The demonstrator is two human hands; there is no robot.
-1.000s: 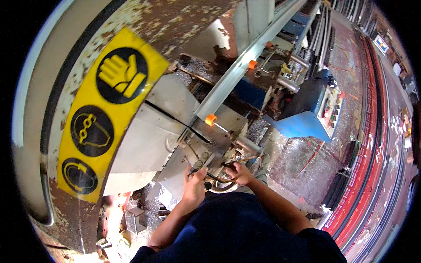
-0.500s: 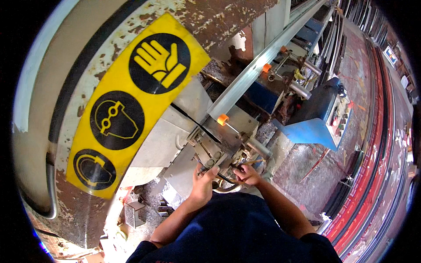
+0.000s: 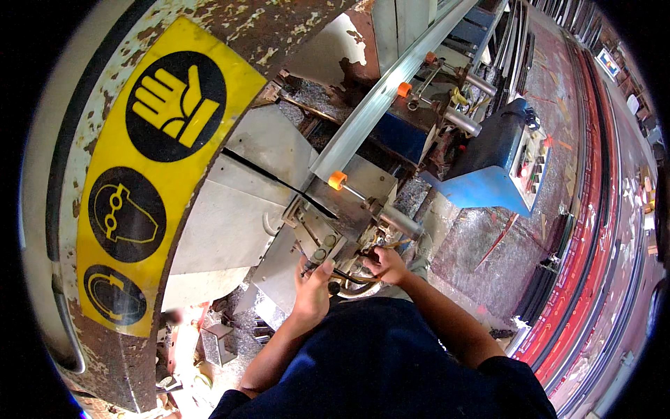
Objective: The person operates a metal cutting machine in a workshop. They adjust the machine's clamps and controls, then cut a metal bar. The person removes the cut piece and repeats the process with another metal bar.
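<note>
A: L hand (image 3: 313, 293)?
B: At near end of the metal block (image 3: 323, 244), the one w/ 2 round discs. Thumb over its edge, fingers curled on the L side. Tips hidden, so can't tell if that grip's clamped on smth or just resting.
A: R hand (image 3: 385, 267)?
B: Just R of the block, fingers bent in. Grip state: can't tell either, whatever's under the fingers is too small & dark.
A: Block loc?
B: Near side of the machine, just below the dark slot (image 3: 307, 198) in the grey plates.
A: Black hose (image 3: 354, 278)?
B: Curves betw the hands. Both ends lost: 1 by L thumb, other near R hand.
A: Metal profile (image 3: 399, 85)?
B: Runs up & R, far end cut off at top rim. Orange roller (image 3: 337, 180) beside its near end.
A: Blue control box (image 3: 488, 187)?
B: R of the machine, on its own. Panel controls too tiny to sort out.
A: Yellow sign (image 3: 167, 174)?
B: Far L, 3 pictograms, on a flaking cover that blocks the view behind.
</note>
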